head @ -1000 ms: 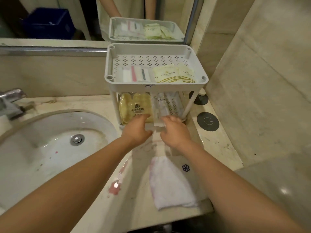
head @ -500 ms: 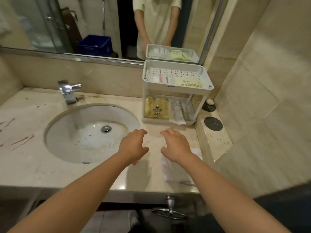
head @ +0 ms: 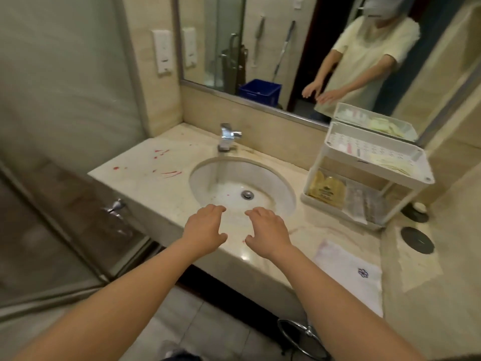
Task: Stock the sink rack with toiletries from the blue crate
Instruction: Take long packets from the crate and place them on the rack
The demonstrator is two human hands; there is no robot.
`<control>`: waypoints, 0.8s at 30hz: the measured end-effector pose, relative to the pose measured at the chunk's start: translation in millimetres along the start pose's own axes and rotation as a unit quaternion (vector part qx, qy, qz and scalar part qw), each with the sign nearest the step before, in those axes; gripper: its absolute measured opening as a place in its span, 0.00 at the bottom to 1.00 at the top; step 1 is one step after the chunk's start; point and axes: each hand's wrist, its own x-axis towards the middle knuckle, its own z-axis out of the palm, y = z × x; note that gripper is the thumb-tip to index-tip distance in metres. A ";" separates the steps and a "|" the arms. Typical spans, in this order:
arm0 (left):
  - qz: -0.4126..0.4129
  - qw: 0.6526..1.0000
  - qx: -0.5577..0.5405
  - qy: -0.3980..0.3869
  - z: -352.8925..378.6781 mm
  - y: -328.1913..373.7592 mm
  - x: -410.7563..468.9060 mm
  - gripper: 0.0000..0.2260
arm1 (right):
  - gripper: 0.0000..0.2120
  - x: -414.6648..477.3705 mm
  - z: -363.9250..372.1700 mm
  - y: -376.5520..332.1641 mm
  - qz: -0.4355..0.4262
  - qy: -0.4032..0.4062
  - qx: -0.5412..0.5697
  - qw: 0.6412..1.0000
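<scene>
Over the front rim of the oval white sink (head: 283,187), left hand (head: 205,229) and right hand (head: 268,230) hover open, empty, well apart from the white two-tier plastic rack (head: 421,175).

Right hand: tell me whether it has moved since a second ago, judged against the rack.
Yes. The right hand has drawn back from the rack and leftward, now empty over the sink's front edge.

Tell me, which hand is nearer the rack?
The right hand: it hovers on the side of the white two-tier rack, at the counter's right end. The left hand is farther away. Both are empty.
</scene>
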 end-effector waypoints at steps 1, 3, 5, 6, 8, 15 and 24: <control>-0.019 1.000 0.001 0.005 -4.3 -12.1 -9.6 0.31 | 0.30 3.1 2.0 -13.6 -0.019 -0.004 -0.005 1.000; -0.057 0.998 0.004 0.015 -12.6 -36.6 -30.3 0.31 | 0.30 8.0 6.4 -42.1 -0.060 -0.012 -0.016 0.998; -0.087 0.996 0.009 0.024 -20.4 -61.8 -51.9 0.31 | 0.30 11.9 10.8 -72.5 -0.098 -0.019 -0.022 0.995; -0.102 0.994 0.011 0.029 -24.5 -74.5 -63.0 0.31 | 0.30 13.7 13.0 -88.4 -0.115 -0.022 -0.024 0.993; -0.134 0.990 0.011 0.040 -33.7 -99.0 -85.3 0.32 | 0.30 16.9 16.6 -121.1 -0.148 -0.023 -0.026 0.988; -0.233 0.970 0.019 0.061 -66.2 -186.9 -168.2 0.30 | 0.31 11.4 40.5 -246.5 -0.250 -0.032 -0.028 0.967; -0.331 0.939 0.005 0.090 -97.2 -301.1 -308.0 0.31 | 0.30 -29.1 83.7 -418.8 -0.352 -0.047 -0.028 0.934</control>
